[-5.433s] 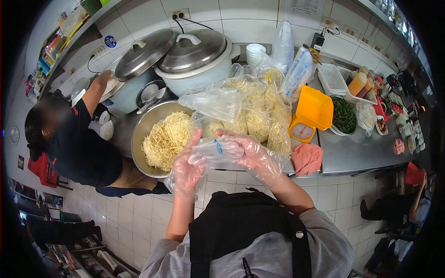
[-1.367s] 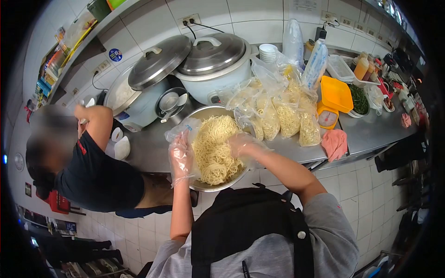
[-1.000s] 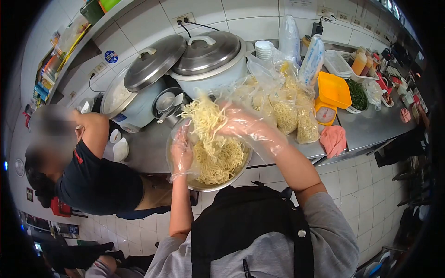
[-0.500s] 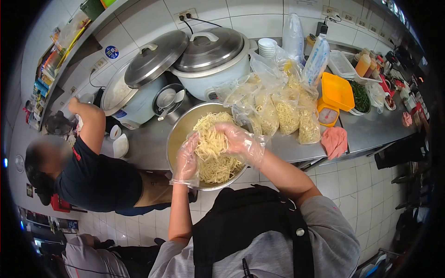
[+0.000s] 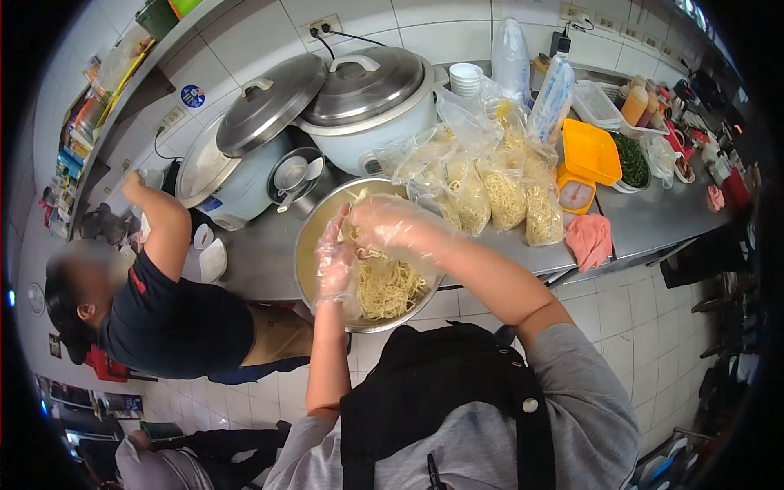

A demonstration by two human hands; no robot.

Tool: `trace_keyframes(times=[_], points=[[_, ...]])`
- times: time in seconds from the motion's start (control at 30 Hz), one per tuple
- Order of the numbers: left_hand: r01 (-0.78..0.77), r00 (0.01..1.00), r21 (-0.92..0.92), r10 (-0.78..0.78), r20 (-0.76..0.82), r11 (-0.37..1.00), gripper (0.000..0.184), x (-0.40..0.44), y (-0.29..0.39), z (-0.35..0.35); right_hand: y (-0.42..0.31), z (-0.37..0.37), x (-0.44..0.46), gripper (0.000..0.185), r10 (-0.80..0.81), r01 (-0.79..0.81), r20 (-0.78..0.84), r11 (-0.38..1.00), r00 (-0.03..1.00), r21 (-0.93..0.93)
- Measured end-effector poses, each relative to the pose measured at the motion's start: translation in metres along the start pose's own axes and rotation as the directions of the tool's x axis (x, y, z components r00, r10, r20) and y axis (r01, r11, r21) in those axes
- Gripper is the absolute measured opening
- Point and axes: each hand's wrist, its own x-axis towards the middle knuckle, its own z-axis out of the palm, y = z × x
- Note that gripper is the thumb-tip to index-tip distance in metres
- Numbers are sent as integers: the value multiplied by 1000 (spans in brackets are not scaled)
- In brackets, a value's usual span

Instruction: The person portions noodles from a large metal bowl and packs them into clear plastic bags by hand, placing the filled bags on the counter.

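"What's along the tiled wall (image 5: 449, 34)?"
"Two rice cookers (image 5: 367, 139) — the left one's steel lid (image 5: 273, 106) tilted; white bowls (image 5: 465, 79) stacked alongside."
"And farther right?"
"Chopped greens (image 5: 628, 160) in a white dish (image 5: 631, 189); squeeze bottles (image 5: 634, 106) behind — a pink cloth (image 5: 589, 242) at the counter's edge (image 5: 660, 242)."

Right hand (image 5: 382, 224): blurred at the bowl's far side, its fingertips too indistinct to tell apart.
Left hand (image 5: 335, 265): partly obscured by glare on its clear glove (image 5: 345, 298); its grip cannot be made out.
Noodles (image 5: 392, 290): partly hidden behind both hands.
Bowl (image 5: 306, 282): rim interrupted by the left hand and right forearm (image 5: 482, 269).
Scale (image 5: 576, 196): dial figures too small to read.
Wall sticker (image 5: 193, 96): lettering illegible.
Person in grey (image 5: 159, 467): cut off at the bottom edge.
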Motion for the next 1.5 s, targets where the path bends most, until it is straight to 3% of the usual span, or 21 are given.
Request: trace_keyframes(times=[0.07, 0.13, 0.17, 0.23, 0.27, 0.33, 0.37, 0.5, 0.6, 0.63, 0.67, 0.73, 0.77, 0.83, 0.97, 1.03, 1.1, 1.17, 1.23, 1.33, 1.5], points=[[85, 996, 130, -82, -29, 988, 64, 1, 27, 8, 3, 0, 8, 20, -94, 99, -52, 991, 994, 95], [-177, 977, 76, 166, 133, 981, 62, 3, 30, 12, 7, 16, 15, 20, 323, -537, 452, 676, 832, 505], [-104, 988, 74, 95, 119, 992, 59, 2, 44, 17, 11, 15, 13, 20, 323, -533, 446, 676, 835, 508], [-97, 992, 9, 96, 81, 995, 57, 16, 32, 2, 22, 5, 5, 26, 85, -196, 226, 825, 970, 530], [-74, 996, -61, 77, 39, 995, 56, 18, 32, -1, 22, -8, 2, 26, 90, -201, 226, 823, 970, 531], [-24, 1000, -51, 24, -14, 998, 54, 19, 38, 0, 17, -43, -7, 28, 94, -32, -109, 881, 990, 471], [-21, 1000, -61, 20, -10, 998, 53, 20, 44, 3, -7, -61, -20, 50, 220, -163, -181, 945, 959, 283], [-25, 1000, -53, 25, -10, 998, 54, 29, 54, 9, 20, -22, -23, 47, 222, -199, 194, 971, 955, -133], [-29, 1000, -53, 29, -1, 998, 56, 37, 50, -1, 5, -48, -14, 33, 458, -470, 147, 881, 877, 55], [-18, 999, -18, 17, -35, 1000, 57, 37, 50, -1, 4, -55, -14, 24, 410, -433, 141, 845, 901, 312], [-6, 998, 18, 7, -67, 1000, 58, 37, 49, 1, -3, -58, -13, 24, 417, -441, 143, 838, 898, 320], [-41, 998, 5, 41, -38, 999, 58, 36, 46, 10, -15, -64, -5, 17, 288, -190, -203, 898, 936, 397], [31, 997, -46, -33, -63, 998, 59, 34, 48, 17, -13, -54, 1, 17, 293, -195, -203, 897, 934, 397], [52, 998, -94, -56, -35, 994, 59, 32, 58, 21, -8, -35, 10, 14, 91, -101, -124, 992, 988, -76], [13, 982, -149, -40, -183, 989, 61, 31, 60, 1, 3, -41, 0, 10, 162, -73, -362, 966, 918, 248], [-2, 981, -131, -24, -194, 991, 62, 23, 66, -3, 10, -37, -16, 12, 357, -359, -43, 931, 933, -69], [-68, 981, -105, 47, -187, 992, 62, 18, 66, -6, 29, 3, -24, 18, 596, -582, 397, 795, 698, -169], [-83, 976, -102, 60, -208, 991, 62, 18, 63, -7, 39, 42, -35, 29, 390, -172, 726, 917, 566, -359], [-116, 968, -103, 89, -236, 988, 62, 22, 54, -11, 41, 106, -52, 38, 425, -159, 498, 857, 756, -490], [-89, 977, -97, 68, -202, 991, 62, 19, 54, -16, 59, 160, -50, 44, 553, -276, 418, 783, 721, -558], [-131, 976, -111, 108, -191, 985, 61, 17, 47, -22, 47, 45, -26, 44, 454, -207, 649, 882, 610, -423]])
